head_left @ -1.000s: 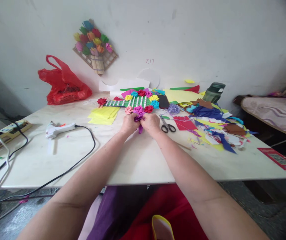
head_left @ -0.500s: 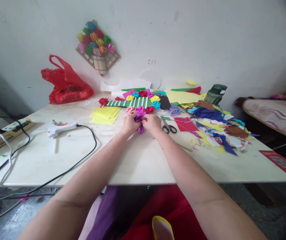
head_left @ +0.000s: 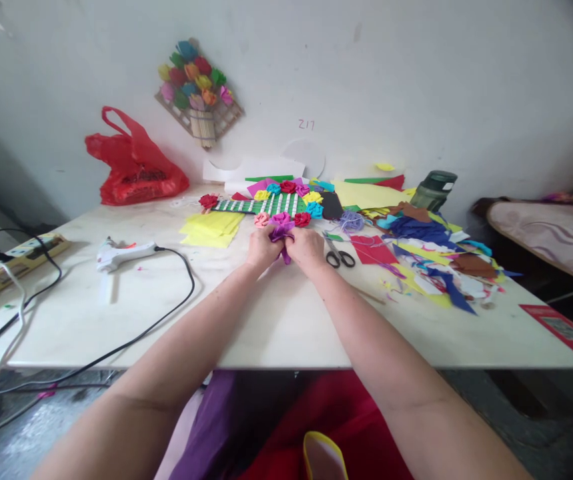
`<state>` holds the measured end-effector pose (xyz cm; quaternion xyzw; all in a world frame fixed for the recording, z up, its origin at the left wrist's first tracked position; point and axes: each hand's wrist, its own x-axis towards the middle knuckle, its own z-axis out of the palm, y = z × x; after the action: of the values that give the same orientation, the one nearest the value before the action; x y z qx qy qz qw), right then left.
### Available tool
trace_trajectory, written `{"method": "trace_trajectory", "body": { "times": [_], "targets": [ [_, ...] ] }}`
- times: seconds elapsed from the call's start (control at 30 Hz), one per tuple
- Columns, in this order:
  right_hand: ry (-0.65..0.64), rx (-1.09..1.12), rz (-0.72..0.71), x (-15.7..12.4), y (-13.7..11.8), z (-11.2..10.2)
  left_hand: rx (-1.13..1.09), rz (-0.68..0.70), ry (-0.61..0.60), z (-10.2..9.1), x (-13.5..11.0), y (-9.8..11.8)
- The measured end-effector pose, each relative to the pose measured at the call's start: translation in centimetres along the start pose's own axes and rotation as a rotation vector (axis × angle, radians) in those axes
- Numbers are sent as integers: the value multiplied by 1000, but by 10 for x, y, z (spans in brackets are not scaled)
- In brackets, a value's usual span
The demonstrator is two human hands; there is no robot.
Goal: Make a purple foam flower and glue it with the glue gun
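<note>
My left hand (head_left: 263, 247) and my right hand (head_left: 307, 248) are close together over the table, both closed on a piece of purple crepe paper (head_left: 282, 232). The paper is bunched between the fingers, and a twisted end hangs below them. Just behind my hands lies a green and white striped craft piece (head_left: 246, 206), edged with red, yellow, blue, pink and purple paper flowers (head_left: 303, 219). Black-handled scissors (head_left: 339, 258) rest to the right of my right hand. My fingertips are partly hidden by the paper.
At left are a white glue gun (head_left: 126, 255) with its cord, a power strip (head_left: 26, 263) and a red plastic bag (head_left: 136, 167). Yellow paper (head_left: 211, 230) lies behind my left hand. Paper scraps (head_left: 426, 233) and a green bottle (head_left: 433, 190) are at right.
My hands stay in nearly the same place, still gripping the purple paper. Its hanging end looks shorter and more tucked in. The whole view has shifted slightly.
</note>
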<state>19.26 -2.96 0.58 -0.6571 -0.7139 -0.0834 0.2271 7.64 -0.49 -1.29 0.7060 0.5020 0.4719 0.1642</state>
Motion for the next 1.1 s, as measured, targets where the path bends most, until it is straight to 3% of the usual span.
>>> {"method": "trace_trajectory", "body": {
  "times": [0.47,0.53,0.7,0.83,0.93,1.1],
  "targets": [
    [-6,-43,-72,-1,0,-1,-61,-61,-18,3,-1,1],
    [24,28,-49,-1,2,0,-179,-108,22,5,1,-4],
    [150,365,70,3,12,-1,-754,-324,31,6,3,-15],
    [208,478,172,7,18,2,-926,-400,6,4,3,-15],
    [137,586,201,10,20,6,-965,-399,-1,2,2,-11],
    [-89,840,232,12,23,8,-1029,-375,16,0,-1,-6]
  ]
}}
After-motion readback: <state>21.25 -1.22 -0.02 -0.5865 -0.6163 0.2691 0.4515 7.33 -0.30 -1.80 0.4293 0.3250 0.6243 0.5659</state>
